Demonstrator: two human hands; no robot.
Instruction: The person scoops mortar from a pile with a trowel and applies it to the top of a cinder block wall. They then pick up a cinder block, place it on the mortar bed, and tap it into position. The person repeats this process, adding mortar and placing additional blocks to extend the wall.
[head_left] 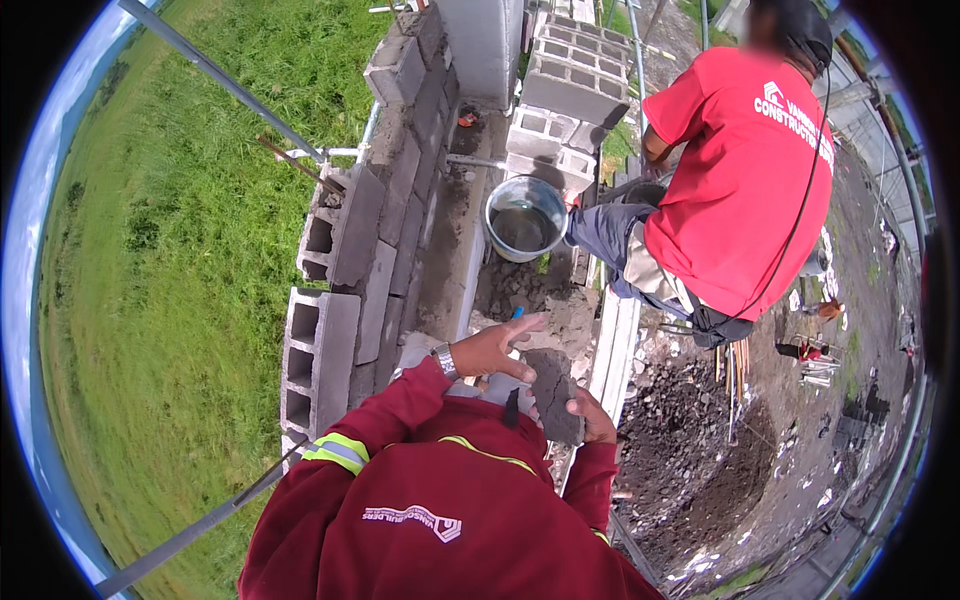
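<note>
A rough, dark grey chunk of concrete block point(556, 398) with a cracked face is in front of my body. My right hand point(594, 416) grips its right side, thumb on the near face. My left hand point(490, 352), wearing a metal wristwatch point(446, 361), is at its upper left with fingers stretched out and thumb apart. Its thumb tip is close to the chunk; whether it touches I cannot tell. A dark, narrow object point(512, 408) lies against my maroon jacket, its kind unclear. Beyond my hands is loose wet mortar point(515, 290).
A hollow-block wall point(385, 260) runs along the left, with metal scaffold tubes point(225, 85) outside it. A bucket point(525, 218) of liquid stands ahead beside stacked blocks point(577, 70). A co-worker in red point(745, 180) sits at right, near planks point(615, 345). Rubble point(690, 450) lies below.
</note>
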